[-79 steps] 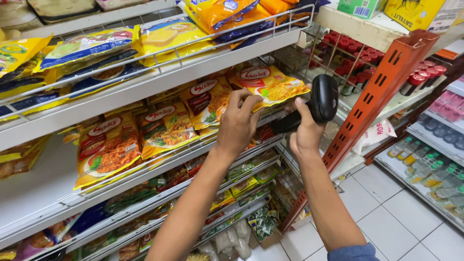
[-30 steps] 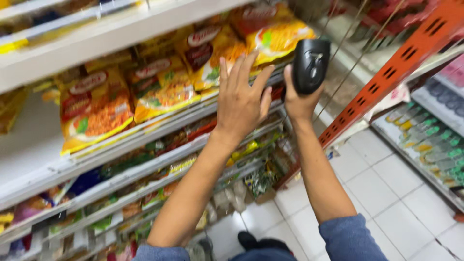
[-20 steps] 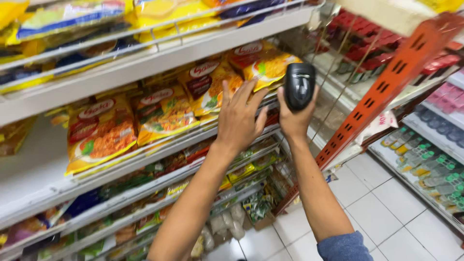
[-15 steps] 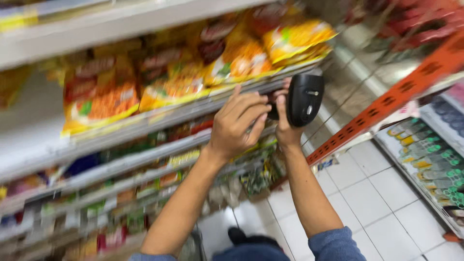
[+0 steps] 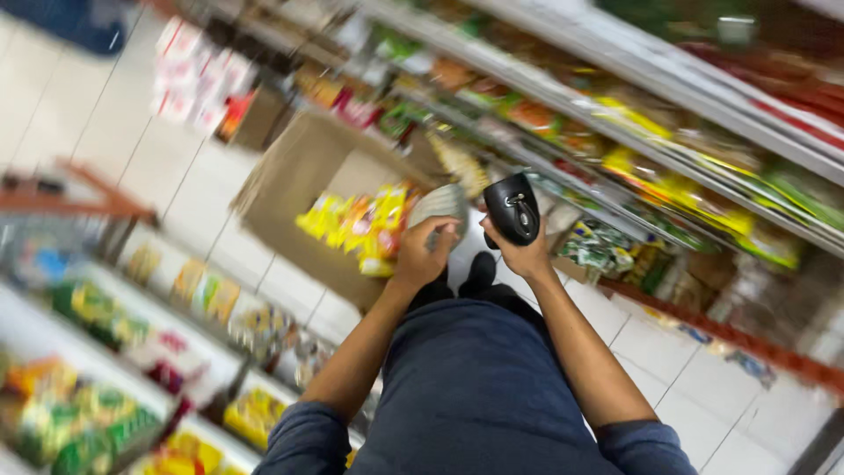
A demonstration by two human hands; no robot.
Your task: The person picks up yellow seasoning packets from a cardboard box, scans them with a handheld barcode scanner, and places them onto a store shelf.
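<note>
My right hand (image 5: 525,258) grips a black handheld scanner (image 5: 512,208), held upright in front of my body. Just left of it, my left hand (image 5: 421,252) holds a pale grey flat thing (image 5: 440,205); blur hides what it is. Both hands hang over the tiled floor, above my dark trousers (image 5: 479,378). Beyond them an open cardboard box (image 5: 299,171) on the floor holds several yellow and orange snack packets (image 5: 360,220).
Store shelves (image 5: 668,176) with coloured packets run along the right and top. Another shelf unit (image 5: 132,343) with packets fills the lower left. White floor tiles (image 5: 668,352) lie between them. An orange shelf upright (image 5: 738,339) crosses at the right.
My view has swung down from the snack shelf to the floor. Both hands dropped from the shelf to waist height, and my left hand now holds a pale grey thing.
</note>
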